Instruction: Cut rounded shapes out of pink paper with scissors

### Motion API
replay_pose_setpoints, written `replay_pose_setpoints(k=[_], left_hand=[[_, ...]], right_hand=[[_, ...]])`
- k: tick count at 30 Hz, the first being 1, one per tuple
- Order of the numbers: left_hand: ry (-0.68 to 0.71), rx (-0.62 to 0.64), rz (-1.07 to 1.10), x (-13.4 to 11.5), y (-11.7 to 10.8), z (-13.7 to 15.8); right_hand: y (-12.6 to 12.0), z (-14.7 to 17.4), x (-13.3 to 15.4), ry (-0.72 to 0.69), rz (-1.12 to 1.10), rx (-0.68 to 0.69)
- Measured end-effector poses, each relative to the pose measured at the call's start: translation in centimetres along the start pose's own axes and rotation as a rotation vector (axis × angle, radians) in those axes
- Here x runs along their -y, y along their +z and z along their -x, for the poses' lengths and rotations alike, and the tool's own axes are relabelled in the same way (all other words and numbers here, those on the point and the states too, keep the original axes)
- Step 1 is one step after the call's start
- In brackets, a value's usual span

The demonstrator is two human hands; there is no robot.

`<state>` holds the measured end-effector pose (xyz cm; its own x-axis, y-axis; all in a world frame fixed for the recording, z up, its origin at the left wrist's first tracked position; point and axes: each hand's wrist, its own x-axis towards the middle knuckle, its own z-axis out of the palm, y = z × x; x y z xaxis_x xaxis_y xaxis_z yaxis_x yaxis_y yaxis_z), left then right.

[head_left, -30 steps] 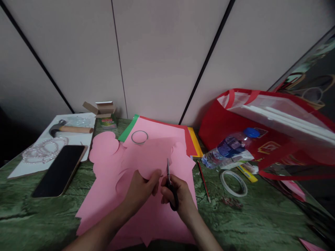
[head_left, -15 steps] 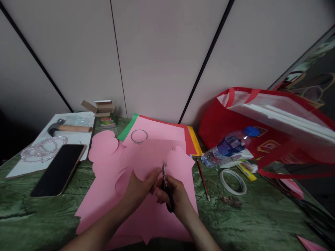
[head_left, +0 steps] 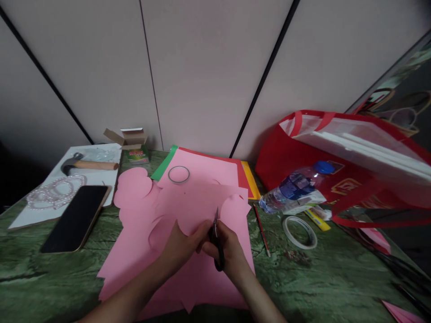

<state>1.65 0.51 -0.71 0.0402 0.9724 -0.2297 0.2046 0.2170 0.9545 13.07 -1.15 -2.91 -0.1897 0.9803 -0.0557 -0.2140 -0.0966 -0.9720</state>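
Observation:
Black-handled scissors (head_left: 218, 244) are in my right hand (head_left: 230, 249), their blades pointing away from me and looking closed or nearly so. Close beside them my left hand (head_left: 186, 241) pinches a pink paper sheet (head_left: 198, 204) that is partly cut, with a curved edge. Beneath both hands lie more pink paper pieces (head_left: 131, 251), several with rounded cut-outs. A thin ring (head_left: 179, 174) rests on the pink paper at the back.
Left are a phone (head_left: 76, 220), a hammer (head_left: 96, 165), beaded strands (head_left: 55, 193) and a small open box (head_left: 137, 152). Right are a pencil (head_left: 261, 229), tape roll (head_left: 299, 232), water bottle (head_left: 296, 186) and red bag (head_left: 303, 148). Green and red sheets (head_left: 242, 179) lie behind.
The scissors have moved slightly right and tilted, and the left hand has shifted right with them. The held paper has turned, its corner now showing further right.

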Motion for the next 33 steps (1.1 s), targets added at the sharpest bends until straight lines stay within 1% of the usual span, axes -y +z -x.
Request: replay_pose_setpoints(k=[7, 12, 15, 20, 23, 27, 33], left_hand=[[0.049, 0.010, 0.009, -0.26, 0.03, -0.02], [0.032, 0.019, 0.005, -0.23, -0.02, 0.19], [0.041, 0.022, -0.003, -0.15, -0.03, 0.16], [0.062, 0.034, -0.004, -0.13, -0.03, -0.01], [0.051, 0.038, 0.013, -0.19, -0.08, -0.05], [0.002, 0.051, 0.014, -0.36, -0.15, -0.04], [0.060, 0.054, 0.033, -0.46, -0.05, -0.02]], right_hand=[[0.03, -0.12, 0.01, 0.020, -0.048, 0.003], [0.07, -0.01, 0.03, 0.029, -0.049, 0.002], [0.03, 0.03, -0.07, 0.032, -0.035, 0.018], [0.00, 0.00, -0.23, 0.039, -0.039, -0.006], [-0.16, -0.06, -0.40, 0.031, -0.035, 0.015], [-0.31, -0.12, -0.44, 0.001, 0.000, 0.005], [-0.18, -0.12, -0.26, -0.006, 0.029, -0.024]])
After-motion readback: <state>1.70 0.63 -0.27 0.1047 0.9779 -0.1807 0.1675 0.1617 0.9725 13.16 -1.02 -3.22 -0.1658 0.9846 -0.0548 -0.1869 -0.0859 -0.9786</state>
